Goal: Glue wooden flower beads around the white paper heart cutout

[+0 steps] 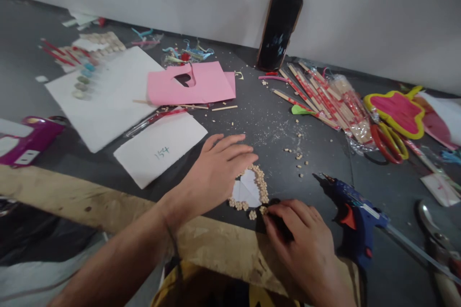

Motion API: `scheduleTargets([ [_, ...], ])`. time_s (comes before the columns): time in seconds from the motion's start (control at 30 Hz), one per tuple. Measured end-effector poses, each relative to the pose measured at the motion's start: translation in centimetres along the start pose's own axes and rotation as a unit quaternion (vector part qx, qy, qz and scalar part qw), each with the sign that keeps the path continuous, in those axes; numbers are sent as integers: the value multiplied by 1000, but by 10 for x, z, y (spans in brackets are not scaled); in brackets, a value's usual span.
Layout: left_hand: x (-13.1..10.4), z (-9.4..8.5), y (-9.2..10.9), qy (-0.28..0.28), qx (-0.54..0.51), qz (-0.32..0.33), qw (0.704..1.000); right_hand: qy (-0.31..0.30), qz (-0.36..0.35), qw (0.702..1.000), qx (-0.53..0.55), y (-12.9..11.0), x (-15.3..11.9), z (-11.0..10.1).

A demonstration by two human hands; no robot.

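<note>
A white paper shape lies on the dark table, edged along its right side and bottom with small tan wooden pieces set close together. My left hand rests over its left and upper side, fingers stretched out and holding nothing; it hides part of that edge. Just below the shape's lower right corner, my right hand pinches a small tan cluster between thumb and index finger. A similar loose cluster lies beside it on the table.
A blue glue gun lies at the right, near pliers and scissors. Wrapped chopsticks and a leaning phone are at the back. Pink card and a white slip marked 154 lie left.
</note>
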State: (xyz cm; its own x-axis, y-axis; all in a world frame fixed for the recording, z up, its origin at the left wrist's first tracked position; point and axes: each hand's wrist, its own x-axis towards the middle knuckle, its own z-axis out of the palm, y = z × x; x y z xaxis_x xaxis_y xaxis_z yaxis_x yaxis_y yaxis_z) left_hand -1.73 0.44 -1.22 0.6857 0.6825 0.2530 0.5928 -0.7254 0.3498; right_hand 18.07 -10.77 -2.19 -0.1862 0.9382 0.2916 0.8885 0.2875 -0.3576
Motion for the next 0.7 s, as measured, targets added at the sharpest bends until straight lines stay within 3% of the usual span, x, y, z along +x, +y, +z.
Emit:
scheduleTargets([
  [0.17,2,-3,-3,35,-9,-30,999,-40,-10,999,-12,3,-9,-5],
  [0.3,1,-2,0,11,-18,-26,999,-77,-24,997,-12,7,-6,-21],
  [0.4,0,-2,4,-28,-13,-53,998,-81,-24,996,-34,12,12,-29],
  [0.57,1,-1,8,-67,-10,-70,995,-59,-44,995,-66,24,46,-16],
  [0.7,1,2,11,-68,-22,-56,996,-58,-55,996,-49,31,52,0],
])
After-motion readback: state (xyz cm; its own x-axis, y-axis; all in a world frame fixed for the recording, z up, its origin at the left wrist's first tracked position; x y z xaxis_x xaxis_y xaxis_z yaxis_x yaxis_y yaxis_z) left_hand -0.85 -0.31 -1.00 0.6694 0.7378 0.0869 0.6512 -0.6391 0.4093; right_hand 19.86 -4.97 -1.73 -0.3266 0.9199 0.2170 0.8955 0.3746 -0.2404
